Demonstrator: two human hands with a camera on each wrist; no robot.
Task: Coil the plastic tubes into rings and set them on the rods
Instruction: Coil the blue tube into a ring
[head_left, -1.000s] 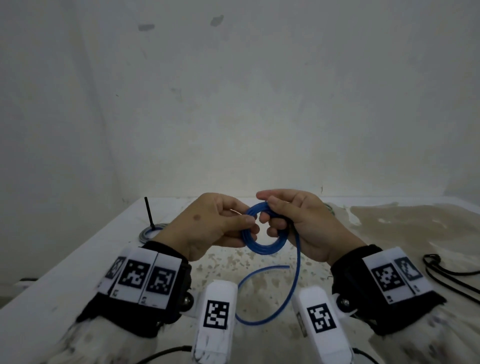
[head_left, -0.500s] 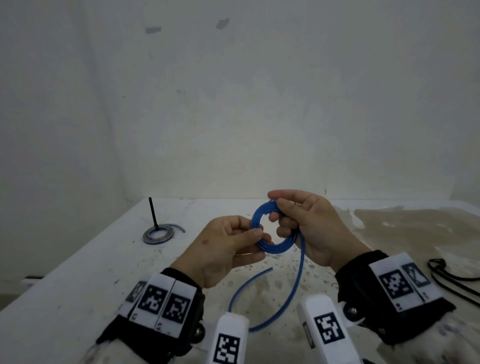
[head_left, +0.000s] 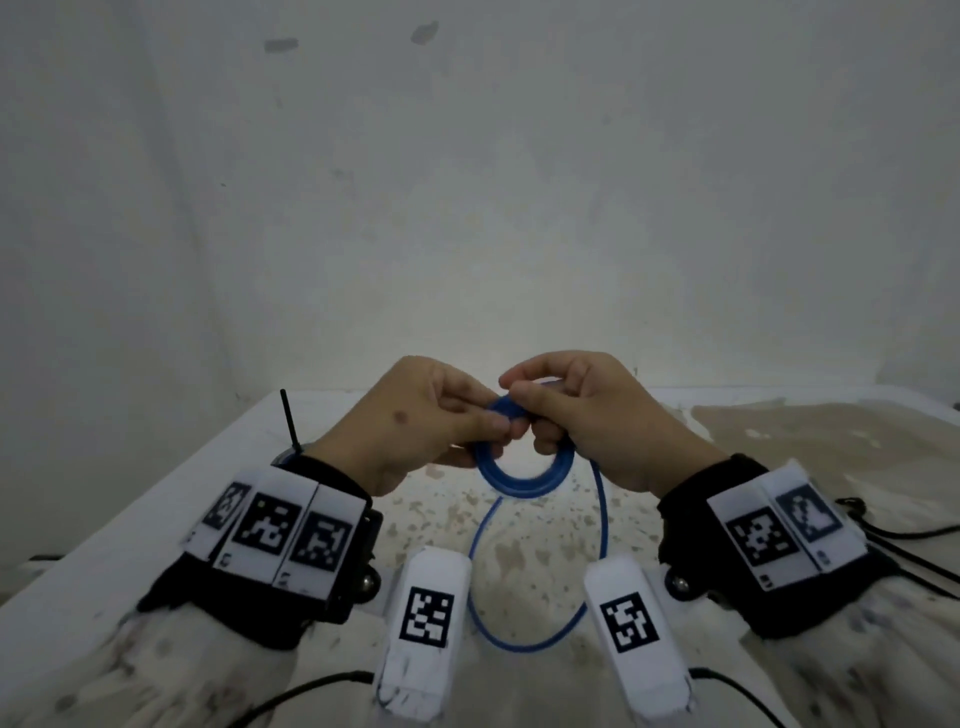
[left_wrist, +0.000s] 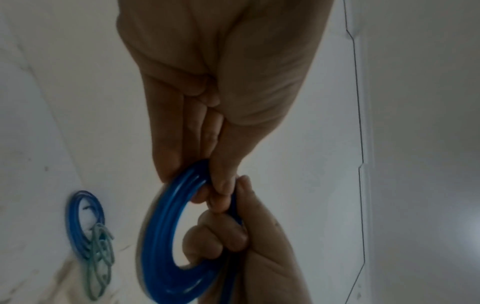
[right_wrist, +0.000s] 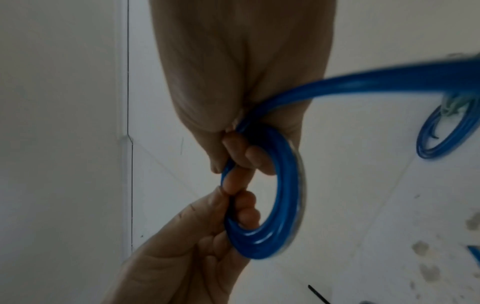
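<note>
A pale wall (head_left: 467, 182) is seen behind a white table (head_left: 156, 519), stained toward its right edge. A black rod (head_left: 290, 418) stands near the left edge. Above the table's middle, a blue tube coil (head_left: 519, 480) is pinched by left hand (head_left: 410, 421) and right hand (head_left: 597, 415), fingers curled.

White table (head_left: 156, 525), surface speckled, brown-stained toward the right of the frame. On it: thin black rod (head_left: 290, 418) upright at left edge; black cords (head_left: 904, 535) at right edge; blue coiled ring (left_wrist: 84, 222) with pale green cord (left_wrist: 100, 259) lying across it.
</note>
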